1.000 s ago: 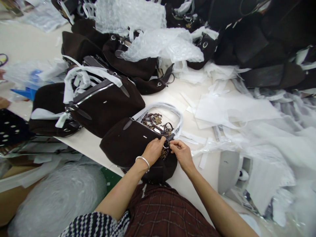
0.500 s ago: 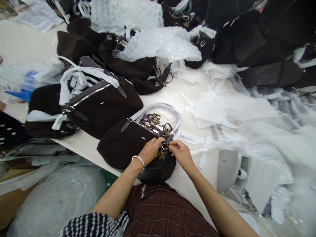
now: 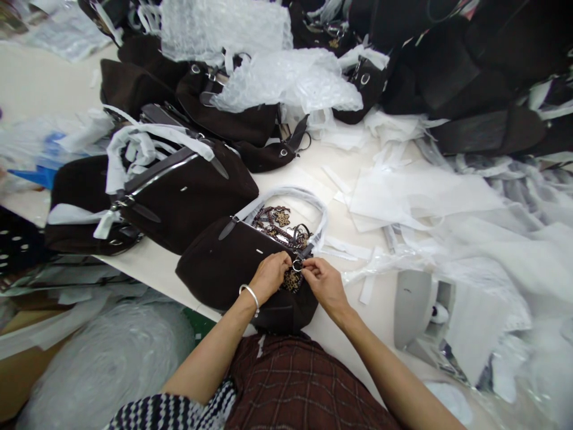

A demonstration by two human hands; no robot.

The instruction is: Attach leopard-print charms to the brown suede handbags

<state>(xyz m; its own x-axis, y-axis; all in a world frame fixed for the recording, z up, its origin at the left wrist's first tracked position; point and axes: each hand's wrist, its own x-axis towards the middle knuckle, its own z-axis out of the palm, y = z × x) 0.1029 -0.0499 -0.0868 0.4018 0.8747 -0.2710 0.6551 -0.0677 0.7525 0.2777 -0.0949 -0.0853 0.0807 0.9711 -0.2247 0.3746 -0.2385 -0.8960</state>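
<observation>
A dark brown handbag (image 3: 215, 263) lies at the table's front edge, its handle (image 3: 286, 192) wrapped in white material. Brown braided cord with gold flower-shaped charms (image 3: 282, 216) rests along its opening, and more charms (image 3: 292, 280) hang at its right end. A silver ring (image 3: 297, 264) sits there, between my two hands. My left hand (image 3: 270, 275), a bangle on its wrist, is pinched just left of the ring. From the right, my right hand (image 3: 323, 282) pinches at the ring's edge. What lies between the fingertips of either hand is too small to make out.
Another dark handbag (image 3: 192, 194) with wrapped handles stands close on the left, more bags behind it. Bubble wrap (image 3: 290, 80) covers some at the back. White sheets (image 3: 421, 200) and a grey tape dispenser (image 3: 412, 307) are on the right. A bubble-wrap roll (image 3: 107, 364) is below left.
My left hand has shifted slightly left, off the strap end by the ring. My right hand has moved slightly left and down, staying at the ring.
</observation>
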